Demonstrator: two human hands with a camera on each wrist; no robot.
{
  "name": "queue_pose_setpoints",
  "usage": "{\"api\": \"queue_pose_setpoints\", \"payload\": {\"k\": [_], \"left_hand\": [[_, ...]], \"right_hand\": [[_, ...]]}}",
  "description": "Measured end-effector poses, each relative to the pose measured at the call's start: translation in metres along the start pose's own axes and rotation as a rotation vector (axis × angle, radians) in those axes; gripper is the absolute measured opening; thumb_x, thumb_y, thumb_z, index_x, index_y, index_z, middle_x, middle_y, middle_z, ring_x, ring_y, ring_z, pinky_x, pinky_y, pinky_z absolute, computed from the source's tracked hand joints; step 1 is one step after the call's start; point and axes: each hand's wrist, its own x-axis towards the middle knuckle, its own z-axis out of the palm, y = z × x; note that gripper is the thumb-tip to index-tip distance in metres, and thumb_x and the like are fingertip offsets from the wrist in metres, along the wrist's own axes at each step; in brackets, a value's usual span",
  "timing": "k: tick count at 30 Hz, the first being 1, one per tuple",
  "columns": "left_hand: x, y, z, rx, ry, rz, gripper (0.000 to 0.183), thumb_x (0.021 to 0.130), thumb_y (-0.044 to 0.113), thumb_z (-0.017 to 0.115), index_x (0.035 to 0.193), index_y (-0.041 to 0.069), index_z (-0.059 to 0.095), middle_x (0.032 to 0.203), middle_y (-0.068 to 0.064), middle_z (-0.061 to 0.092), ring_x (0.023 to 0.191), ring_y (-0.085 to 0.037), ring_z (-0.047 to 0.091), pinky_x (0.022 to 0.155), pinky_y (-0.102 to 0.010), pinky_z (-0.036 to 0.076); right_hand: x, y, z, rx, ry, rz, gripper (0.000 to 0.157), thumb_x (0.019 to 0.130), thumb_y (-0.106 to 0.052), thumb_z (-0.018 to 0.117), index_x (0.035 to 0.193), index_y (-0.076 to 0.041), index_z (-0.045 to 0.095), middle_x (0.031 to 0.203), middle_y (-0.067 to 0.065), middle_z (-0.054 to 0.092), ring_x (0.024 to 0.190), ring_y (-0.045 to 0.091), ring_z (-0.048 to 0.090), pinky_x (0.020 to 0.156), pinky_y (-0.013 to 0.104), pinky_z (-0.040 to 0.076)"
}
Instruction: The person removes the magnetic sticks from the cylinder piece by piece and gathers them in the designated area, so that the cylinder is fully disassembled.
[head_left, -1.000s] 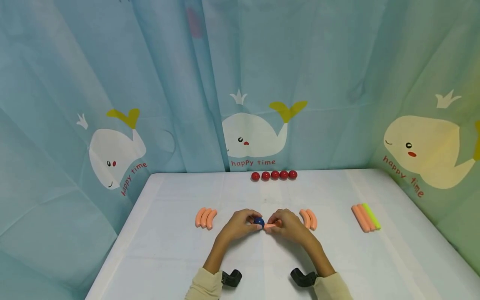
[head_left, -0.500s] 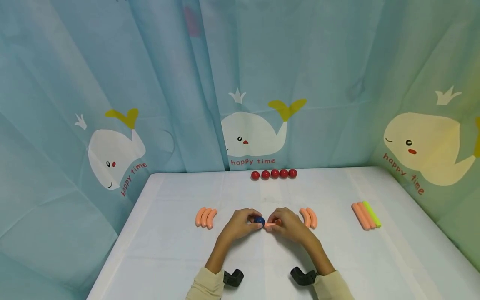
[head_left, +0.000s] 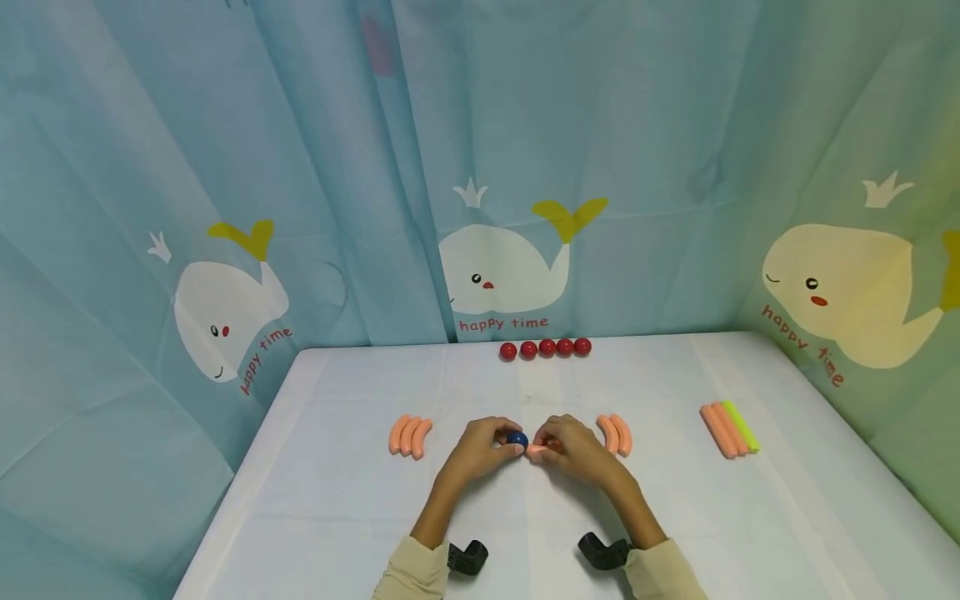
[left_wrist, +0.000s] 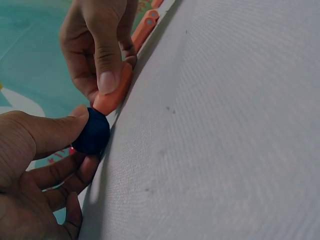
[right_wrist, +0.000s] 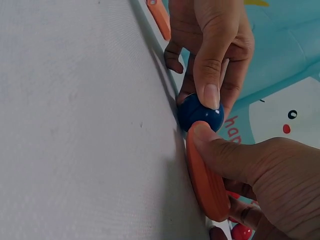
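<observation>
Near the middle of the white table, my left hand [head_left: 480, 446] pinches a dark blue ball [head_left: 517, 440] between thumb and fingers. My right hand [head_left: 572, 448] grips a curved orange stick [right_wrist: 206, 180], its thumb lying along one end. In the right wrist view the stick's end meets the ball [right_wrist: 201, 114]; the left wrist view also shows the stick [left_wrist: 114, 92] against the ball [left_wrist: 92, 132]. Both things are held low, close to the tabletop. The fingers partly cover the stick in the head view.
Several red balls [head_left: 547, 348] line the table's back edge. Curved orange sticks lie in a left group [head_left: 410, 437] and a right group [head_left: 620, 435]. Farther right are straight orange sticks [head_left: 723, 431] beside a yellow-green one [head_left: 741, 427]. A whale-print curtain [head_left: 337, 167] hangs behind.
Both hands keep their hold on the blue ball and the curved orange stick, end against ball. The head view has shifted slightly; nothing else visibly moves.
</observation>
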Motion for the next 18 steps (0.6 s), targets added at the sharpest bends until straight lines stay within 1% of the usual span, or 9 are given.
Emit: {"api": "queue_pose_setpoints", "payload": {"k": [4,8,10,12,18], "left_hand": [[0.0000,-0.0008,0.0006,-0.002,0.026,0.003,0.027,0.089,0.020,0.072,0.113,0.008,0.070,0.096,-0.003,0.069,0.084,-0.009,0.058,0.073,-0.021,0.047],[-0.0002,-0.0029,-0.0012,0.014,0.092,-0.006,0.026,0.089,0.018,0.072,0.112,0.007,0.069,0.098,-0.005,0.069,0.087,-0.012,0.061,0.075,-0.024,0.049],[-0.0003,-0.0042,-0.0021,0.022,0.110,-0.011,0.026,0.089,0.018,0.072,0.113,0.007,0.069,0.099,-0.005,0.070,0.089,-0.013,0.062,0.076,-0.025,0.049],[-0.0003,-0.0051,-0.0025,0.023,0.109,-0.011,0.027,0.089,0.018,0.072,0.113,0.007,0.069,0.100,-0.006,0.070,0.090,-0.014,0.063,0.076,-0.025,0.050],[-0.0003,-0.0050,-0.0030,0.011,0.094,-0.030,0.027,0.089,0.020,0.072,0.114,0.008,0.069,0.101,-0.005,0.070,0.091,-0.015,0.064,0.077,-0.026,0.050]], "right_hand": [[-0.0007,-0.0004,-0.0015,0.001,0.004,-0.020,0.010,0.086,-0.021,0.075,0.084,-0.013,0.068,0.081,-0.004,0.063,0.078,0.008,0.050,0.069,0.026,0.043],[0.0003,-0.0007,-0.0039,0.024,-0.025,-0.004,0.010,0.084,-0.016,0.076,0.084,-0.012,0.068,0.082,-0.003,0.064,0.078,0.008,0.050,0.069,0.026,0.044],[0.0005,-0.0011,-0.0051,0.036,-0.042,0.012,0.010,0.083,-0.015,0.077,0.084,-0.012,0.068,0.083,-0.003,0.064,0.078,0.008,0.051,0.070,0.025,0.044],[0.0005,-0.0013,-0.0059,0.045,-0.056,0.036,0.010,0.084,-0.015,0.077,0.085,-0.012,0.067,0.083,-0.003,0.063,0.079,0.007,0.050,0.070,0.025,0.044],[0.0002,-0.0010,-0.0067,0.060,-0.067,0.070,0.010,0.085,-0.018,0.076,0.087,-0.012,0.067,0.085,-0.003,0.063,0.079,0.007,0.051,0.070,0.026,0.045]]}}
